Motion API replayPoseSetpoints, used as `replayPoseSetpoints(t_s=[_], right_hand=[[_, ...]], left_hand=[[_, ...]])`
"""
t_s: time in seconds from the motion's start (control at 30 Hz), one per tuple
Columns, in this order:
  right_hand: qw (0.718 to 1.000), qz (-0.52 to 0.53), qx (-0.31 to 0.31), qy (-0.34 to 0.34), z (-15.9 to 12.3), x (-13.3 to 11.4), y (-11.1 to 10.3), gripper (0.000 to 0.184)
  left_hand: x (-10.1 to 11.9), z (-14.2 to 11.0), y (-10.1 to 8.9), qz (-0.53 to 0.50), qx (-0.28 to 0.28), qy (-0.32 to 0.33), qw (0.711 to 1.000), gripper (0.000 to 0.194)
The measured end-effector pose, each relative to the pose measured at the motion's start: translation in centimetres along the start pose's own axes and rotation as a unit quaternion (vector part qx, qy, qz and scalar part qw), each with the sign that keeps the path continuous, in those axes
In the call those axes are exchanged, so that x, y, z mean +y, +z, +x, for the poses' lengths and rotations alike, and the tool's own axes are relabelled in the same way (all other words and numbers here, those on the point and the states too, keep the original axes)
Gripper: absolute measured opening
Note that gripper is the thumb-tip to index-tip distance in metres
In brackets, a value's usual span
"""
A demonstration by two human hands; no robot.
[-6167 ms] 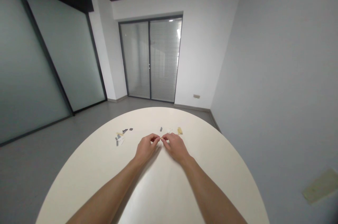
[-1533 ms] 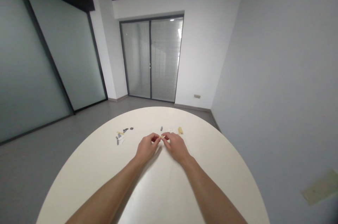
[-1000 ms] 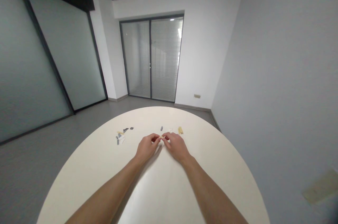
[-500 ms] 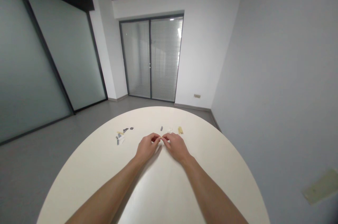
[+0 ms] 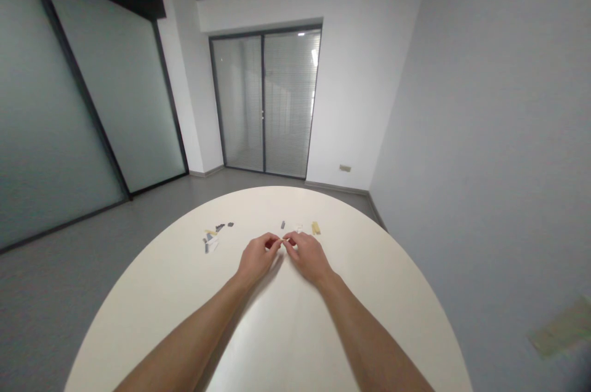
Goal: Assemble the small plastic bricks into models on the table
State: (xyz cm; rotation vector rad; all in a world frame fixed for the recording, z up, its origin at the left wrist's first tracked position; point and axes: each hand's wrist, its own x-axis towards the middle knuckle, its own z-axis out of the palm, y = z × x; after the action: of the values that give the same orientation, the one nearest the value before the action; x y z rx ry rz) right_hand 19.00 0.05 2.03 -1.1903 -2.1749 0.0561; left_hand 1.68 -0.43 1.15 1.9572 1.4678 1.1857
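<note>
Over the middle of the white round table (image 5: 295,324), my left hand (image 5: 256,258) and my right hand (image 5: 306,255) meet fingertip to fingertip. Both are closed in a pinch, with a tiny pale piece (image 5: 282,240) between them, too small to name. Just beyond the fingertips lies a small grey piece (image 5: 283,224). Some white bits (image 5: 299,228) lie right behind my right hand, partly hidden by it. Beside them, to the right, are flat yellow pieces (image 5: 316,228).
A loose group of small white and grey pieces (image 5: 211,243) lies on the left of the table, with dark grey pieces (image 5: 220,228) behind it and one dark piece (image 5: 230,224) to the side. Beyond the table stand a glass door (image 5: 263,103) and white walls.
Both hands stay in place, still pinched together. The fingertips shift very slightly, and a little more of the pale piece shows by the right fingers.
</note>
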Motion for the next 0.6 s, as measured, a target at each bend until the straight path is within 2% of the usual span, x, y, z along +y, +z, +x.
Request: replayPoseSetpoints(t_s=[0.6], right_hand=[[1.0,0.011,-0.003,-0.005,0.02,0.21,0.06,0.013]], left_hand=[[0.31,-0.11,-0.11,-0.001,-0.002,-0.016,1.0,0.032]])
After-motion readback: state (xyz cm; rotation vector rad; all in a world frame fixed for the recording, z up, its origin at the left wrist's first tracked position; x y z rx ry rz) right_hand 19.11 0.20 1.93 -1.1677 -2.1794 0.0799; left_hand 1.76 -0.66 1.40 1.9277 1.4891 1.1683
